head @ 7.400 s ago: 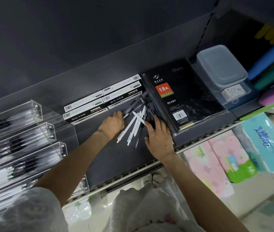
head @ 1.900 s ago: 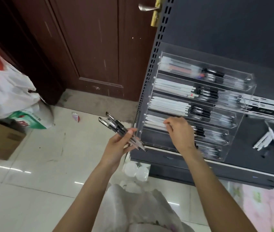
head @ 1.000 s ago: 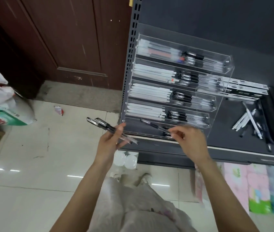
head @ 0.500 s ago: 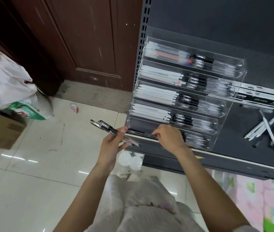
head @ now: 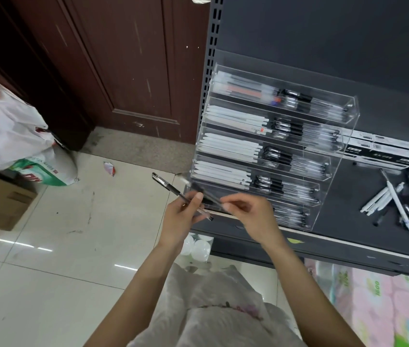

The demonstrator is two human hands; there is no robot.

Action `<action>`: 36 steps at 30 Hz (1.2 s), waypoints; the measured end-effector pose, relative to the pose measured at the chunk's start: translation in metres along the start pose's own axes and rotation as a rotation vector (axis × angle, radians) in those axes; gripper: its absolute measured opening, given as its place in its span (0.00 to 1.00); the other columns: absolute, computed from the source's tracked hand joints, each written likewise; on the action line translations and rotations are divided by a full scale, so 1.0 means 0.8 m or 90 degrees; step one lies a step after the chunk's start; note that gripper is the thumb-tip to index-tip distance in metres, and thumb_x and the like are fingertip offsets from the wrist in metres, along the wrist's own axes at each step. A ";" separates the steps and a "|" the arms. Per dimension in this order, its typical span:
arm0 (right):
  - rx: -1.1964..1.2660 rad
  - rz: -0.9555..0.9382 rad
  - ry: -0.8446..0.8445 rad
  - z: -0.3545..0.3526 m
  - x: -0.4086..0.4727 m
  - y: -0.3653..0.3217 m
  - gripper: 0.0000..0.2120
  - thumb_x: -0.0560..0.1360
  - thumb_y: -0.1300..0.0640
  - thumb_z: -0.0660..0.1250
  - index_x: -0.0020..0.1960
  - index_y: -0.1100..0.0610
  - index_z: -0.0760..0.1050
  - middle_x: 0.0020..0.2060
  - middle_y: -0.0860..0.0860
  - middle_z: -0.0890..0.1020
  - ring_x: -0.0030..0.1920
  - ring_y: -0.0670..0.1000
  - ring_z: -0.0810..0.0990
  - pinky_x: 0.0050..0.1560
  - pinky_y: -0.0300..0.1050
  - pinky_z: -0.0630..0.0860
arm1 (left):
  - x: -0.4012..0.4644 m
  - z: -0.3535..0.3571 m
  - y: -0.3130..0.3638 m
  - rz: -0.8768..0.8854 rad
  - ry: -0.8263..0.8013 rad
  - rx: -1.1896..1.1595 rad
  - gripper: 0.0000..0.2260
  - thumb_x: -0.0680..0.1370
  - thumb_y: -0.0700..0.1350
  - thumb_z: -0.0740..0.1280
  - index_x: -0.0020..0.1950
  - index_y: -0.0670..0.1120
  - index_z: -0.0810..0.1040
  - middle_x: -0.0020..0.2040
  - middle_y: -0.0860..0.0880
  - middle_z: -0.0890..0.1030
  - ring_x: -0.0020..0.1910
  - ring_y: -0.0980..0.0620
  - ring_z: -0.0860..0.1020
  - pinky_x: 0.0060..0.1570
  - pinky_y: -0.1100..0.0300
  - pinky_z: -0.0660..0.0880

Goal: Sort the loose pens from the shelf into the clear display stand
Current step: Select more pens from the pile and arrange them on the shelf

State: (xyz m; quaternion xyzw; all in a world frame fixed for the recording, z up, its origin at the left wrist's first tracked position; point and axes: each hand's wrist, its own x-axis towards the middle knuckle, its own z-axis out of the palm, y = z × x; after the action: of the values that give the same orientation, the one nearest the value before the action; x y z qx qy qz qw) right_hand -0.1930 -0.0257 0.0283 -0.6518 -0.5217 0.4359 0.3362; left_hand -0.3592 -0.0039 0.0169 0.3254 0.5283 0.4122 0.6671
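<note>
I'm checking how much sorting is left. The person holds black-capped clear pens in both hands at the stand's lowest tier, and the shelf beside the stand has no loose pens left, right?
Not quite. The head view shows loose white pens lying on the shelf right of the clear display stand. The rest holds: the left hand grips a black-capped pen, and the right hand pinches another at the lowest tier.

Black-capped clear pen (head: 170,189); white pens (head: 383,199); dark grey shelf (head: 348,216).
</note>
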 end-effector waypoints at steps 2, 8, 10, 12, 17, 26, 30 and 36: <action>-0.123 -0.040 0.082 -0.023 -0.003 0.017 0.08 0.72 0.59 0.72 0.47 0.48 0.83 0.41 0.42 0.83 0.39 0.39 0.80 0.45 0.29 0.73 | 0.004 -0.007 -0.001 0.006 0.036 0.021 0.11 0.79 0.44 0.64 0.58 0.42 0.79 0.42 0.45 0.78 0.38 0.57 0.80 0.40 0.65 0.78; -0.438 -0.121 0.141 -0.025 0.011 0.046 0.05 0.72 0.58 0.72 0.46 0.50 0.84 0.41 0.46 0.84 0.36 0.46 0.81 0.35 0.40 0.77 | 0.003 -0.035 0.000 -0.001 0.063 0.028 0.09 0.79 0.46 0.63 0.56 0.46 0.80 0.42 0.47 0.80 0.39 0.60 0.80 0.38 0.67 0.78; -0.483 -0.140 0.124 -0.012 0.021 0.047 0.05 0.72 0.59 0.72 0.45 0.51 0.84 0.41 0.46 0.85 0.38 0.49 0.83 0.35 0.43 0.78 | 0.002 -0.040 -0.001 -0.004 0.075 0.061 0.10 0.79 0.46 0.64 0.56 0.44 0.80 0.40 0.47 0.79 0.35 0.61 0.79 0.37 0.67 0.77; -0.527 -0.149 0.092 -0.003 0.031 0.046 0.05 0.73 0.59 0.71 0.47 0.52 0.84 0.43 0.47 0.85 0.40 0.51 0.83 0.36 0.44 0.78 | 0.002 -0.045 -0.004 -0.008 0.090 0.113 0.11 0.78 0.47 0.66 0.57 0.44 0.81 0.39 0.46 0.78 0.33 0.61 0.79 0.35 0.67 0.77; -0.612 -0.110 -0.019 -0.003 0.047 0.047 0.10 0.79 0.55 0.62 0.55 0.49 0.80 0.52 0.45 0.83 0.50 0.49 0.81 0.47 0.44 0.76 | -0.005 -0.052 -0.008 -0.005 0.112 0.147 0.08 0.76 0.46 0.69 0.54 0.47 0.80 0.36 0.48 0.78 0.30 0.62 0.78 0.32 0.69 0.76; -0.623 -0.068 -0.045 0.003 0.045 0.044 0.12 0.80 0.56 0.59 0.59 0.50 0.78 0.56 0.47 0.81 0.53 0.50 0.80 0.49 0.44 0.75 | -0.008 -0.049 -0.011 0.024 0.124 0.154 0.05 0.75 0.44 0.70 0.50 0.45 0.82 0.31 0.49 0.77 0.28 0.60 0.75 0.34 0.66 0.77; -0.329 -0.059 -0.021 0.011 0.017 0.013 0.10 0.77 0.53 0.65 0.56 0.50 0.80 0.49 0.44 0.83 0.46 0.41 0.80 0.50 0.37 0.76 | -0.006 -0.034 -0.011 0.017 0.113 0.081 0.05 0.75 0.43 0.70 0.47 0.42 0.81 0.30 0.55 0.79 0.30 0.58 0.78 0.40 0.65 0.79; -0.214 -0.083 -0.014 0.016 -0.011 -0.003 0.08 0.73 0.55 0.71 0.52 0.49 0.82 0.43 0.41 0.84 0.42 0.38 0.81 0.46 0.33 0.76 | -0.005 0.005 -0.012 -0.002 0.023 0.006 0.08 0.76 0.46 0.67 0.49 0.42 0.81 0.37 0.50 0.83 0.39 0.54 0.82 0.44 0.63 0.79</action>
State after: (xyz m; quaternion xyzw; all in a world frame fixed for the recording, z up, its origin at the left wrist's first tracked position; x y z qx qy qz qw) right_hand -0.2068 -0.0340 0.0274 -0.6588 -0.6321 0.3265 0.2445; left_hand -0.3540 -0.0119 0.0109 0.3199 0.5429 0.4147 0.6564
